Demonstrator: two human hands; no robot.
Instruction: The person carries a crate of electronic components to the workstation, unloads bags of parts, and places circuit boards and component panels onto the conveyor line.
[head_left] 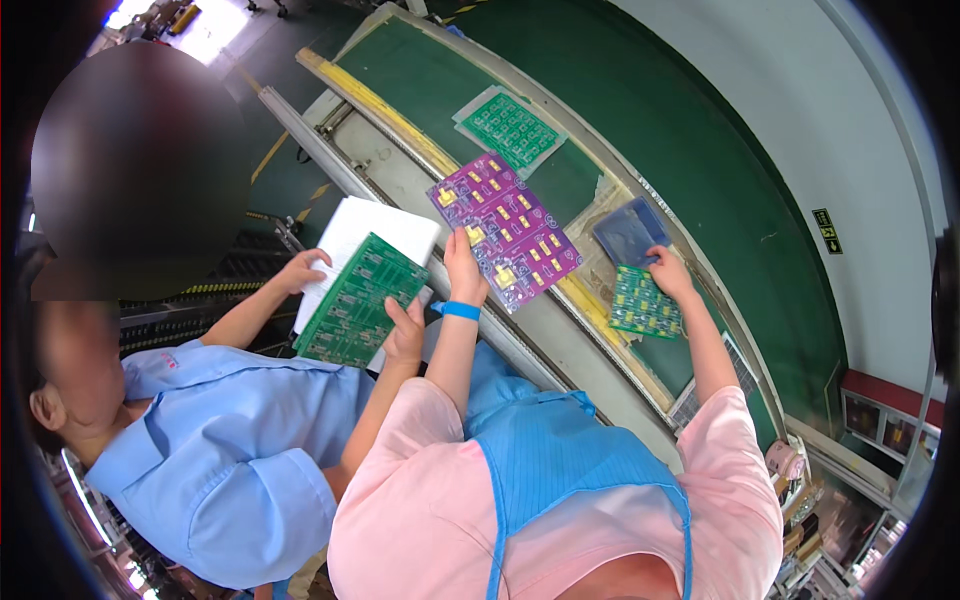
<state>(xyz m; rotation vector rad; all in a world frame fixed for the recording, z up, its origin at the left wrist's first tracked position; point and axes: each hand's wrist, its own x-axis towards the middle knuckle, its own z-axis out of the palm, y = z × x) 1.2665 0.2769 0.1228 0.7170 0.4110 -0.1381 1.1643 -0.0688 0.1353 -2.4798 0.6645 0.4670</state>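
Your left hand (pixel 465 268) gripped the purple board (pixel 522 222) by its near-left edge, thumb on its face, holding it above the near edge of the surface (pixel 405 65). To the right of the purple board, your right hand (pixel 674 274) had its fingers curled at the top of a small board (pixel 645 305), just beside a blue tray (pixel 628 232); whether they had closed on it, you couldn't tell. Beyond the purple board, a green board (pixel 512 128) lay flat. Left of it, a co-worker held a big board (pixel 365 305) and white paper (pixel 370 225). The handling looked midway: yellow parts already dotted the purple and small boards, but the purple one was not yet set down.
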